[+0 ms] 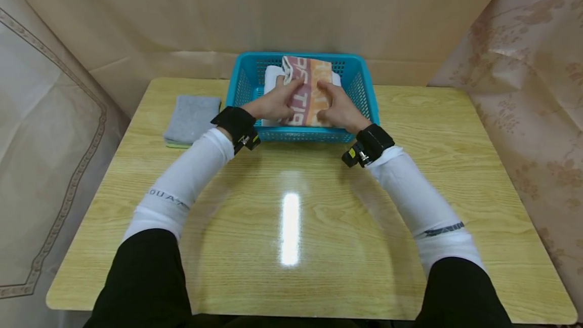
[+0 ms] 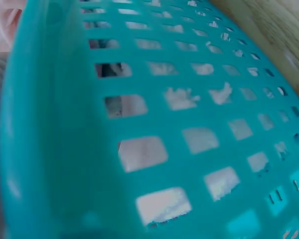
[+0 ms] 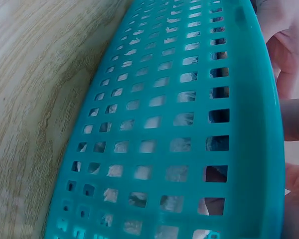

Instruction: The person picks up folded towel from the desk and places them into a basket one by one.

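Note:
A folded towel [image 1: 309,72] with pink-purple and orange bands and pale lettering lies on top of white folded cloth [image 1: 271,77] inside a blue plastic basket [image 1: 305,134]. My left hand [image 1: 275,101] rests on the towel's left part, fingers reaching across its top. On its right part lies my right hand [image 1: 342,109], thumb and fingers spread over the fabric. Both wrist views are mostly filled by the basket's perforated wall [image 2: 179,117]. Past its rim in the right wrist view, some fingers of the right hand [image 3: 289,55] show. The undersides of both hands are hidden.
Left of the basket, a folded grey cloth [image 1: 191,118] lies on the wooden table [image 1: 346,247], with a yellow-green edge showing beneath it. A beige cloth backdrop [image 1: 300,9] hangs behind the basket. Patterned fabric [image 1: 528,115] hangs at the right.

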Action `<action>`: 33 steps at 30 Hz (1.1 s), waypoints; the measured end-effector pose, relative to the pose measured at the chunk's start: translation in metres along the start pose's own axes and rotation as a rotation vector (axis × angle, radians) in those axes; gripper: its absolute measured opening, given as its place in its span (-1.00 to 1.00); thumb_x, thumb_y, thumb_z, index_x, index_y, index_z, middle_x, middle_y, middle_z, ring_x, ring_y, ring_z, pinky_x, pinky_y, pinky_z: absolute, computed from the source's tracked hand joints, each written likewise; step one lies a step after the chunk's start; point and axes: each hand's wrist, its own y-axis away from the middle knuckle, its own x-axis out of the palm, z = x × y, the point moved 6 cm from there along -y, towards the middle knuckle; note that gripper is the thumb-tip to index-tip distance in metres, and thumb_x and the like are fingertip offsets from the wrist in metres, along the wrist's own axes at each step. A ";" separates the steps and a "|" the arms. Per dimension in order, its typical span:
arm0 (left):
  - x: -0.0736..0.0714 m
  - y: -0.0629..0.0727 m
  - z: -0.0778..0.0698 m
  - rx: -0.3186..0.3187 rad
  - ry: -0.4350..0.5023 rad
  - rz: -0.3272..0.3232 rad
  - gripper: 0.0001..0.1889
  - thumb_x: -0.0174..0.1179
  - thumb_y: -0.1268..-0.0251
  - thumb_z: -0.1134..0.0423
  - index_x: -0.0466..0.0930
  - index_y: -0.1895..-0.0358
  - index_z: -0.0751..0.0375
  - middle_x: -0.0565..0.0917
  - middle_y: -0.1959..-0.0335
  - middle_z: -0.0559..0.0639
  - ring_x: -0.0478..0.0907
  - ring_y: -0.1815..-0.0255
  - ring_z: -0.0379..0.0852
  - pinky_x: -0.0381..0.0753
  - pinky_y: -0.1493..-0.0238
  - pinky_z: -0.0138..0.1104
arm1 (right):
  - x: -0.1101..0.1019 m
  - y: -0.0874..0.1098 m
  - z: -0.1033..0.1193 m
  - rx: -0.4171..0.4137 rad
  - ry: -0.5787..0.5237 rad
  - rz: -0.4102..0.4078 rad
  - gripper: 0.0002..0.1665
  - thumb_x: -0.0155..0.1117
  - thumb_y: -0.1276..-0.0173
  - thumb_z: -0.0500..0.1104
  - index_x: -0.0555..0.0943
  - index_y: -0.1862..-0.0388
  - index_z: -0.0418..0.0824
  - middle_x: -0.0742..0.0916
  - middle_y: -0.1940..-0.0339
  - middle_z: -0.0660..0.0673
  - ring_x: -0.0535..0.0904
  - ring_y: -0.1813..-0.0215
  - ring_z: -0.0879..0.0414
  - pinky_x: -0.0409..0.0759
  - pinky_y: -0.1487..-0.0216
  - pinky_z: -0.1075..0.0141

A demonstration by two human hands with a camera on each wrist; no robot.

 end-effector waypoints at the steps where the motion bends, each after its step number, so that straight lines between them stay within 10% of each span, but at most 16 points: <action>1: 0.001 0.000 0.000 -0.004 0.007 -0.002 0.01 0.19 -0.15 0.57 -0.12 -0.62 -0.02 -0.12 -0.32 0.30 0.31 -0.02 0.14 0.53 0.26 -0.28 | 0.000 0.000 0.000 0.000 0.011 0.001 0.05 0.26 -0.19 -0.51 0.03 -0.61 -0.28 0.18 -0.61 -0.20 0.10 -0.52 -0.02 0.20 -0.47 0.12; 11: 0.010 -0.003 0.014 -0.118 -0.041 0.000 0.04 0.23 -0.21 0.37 -0.31 -0.63 0.05 -0.38 -0.50 0.42 0.31 -0.21 0.27 0.46 0.06 -0.16 | 0.002 0.003 -0.014 0.100 0.194 0.039 0.09 0.25 -0.27 -0.33 -0.15 -0.64 -0.27 -0.19 -0.64 -0.30 -0.26 -0.63 -0.17 0.07 -0.53 0.03; 17: 0.009 -0.003 0.015 -0.133 -0.239 -0.009 0.00 0.22 -0.22 0.15 -0.23 -0.62 0.13 -0.41 -0.56 0.35 -0.19 -0.52 0.41 0.10 -0.43 0.13 | 0.002 0.007 -0.013 0.089 0.221 0.087 0.00 0.15 -0.40 -0.29 -0.21 -0.62 -0.29 -0.24 -0.63 -0.30 -0.28 -0.63 -0.17 0.33 -0.36 0.07; 26: 0.012 -0.002 0.013 -0.117 -0.499 0.064 -0.07 0.04 -0.34 -0.07 -0.22 -0.62 0.23 -0.42 -0.62 0.18 -0.25 -0.57 0.31 -0.06 -0.45 0.21 | 0.006 0.013 -0.015 0.148 0.324 0.233 -0.12 -0.06 -0.59 -0.14 -0.31 -0.61 -0.26 -0.38 -0.60 -0.25 -0.39 -0.62 -0.17 -0.07 -0.56 -0.03; 33: 0.014 -0.003 0.016 -0.120 -0.531 0.145 -0.08 -0.06 -0.40 -0.15 -0.29 -0.62 0.21 -0.40 -0.62 0.18 -0.28 -0.60 0.27 -0.10 -0.49 0.15 | 0.006 0.013 -0.015 0.134 0.388 0.292 -0.17 -0.12 -0.62 -0.12 -0.28 -0.61 -0.32 -0.35 -0.60 -0.33 -0.30 -0.61 -0.25 -0.03 -0.54 -0.04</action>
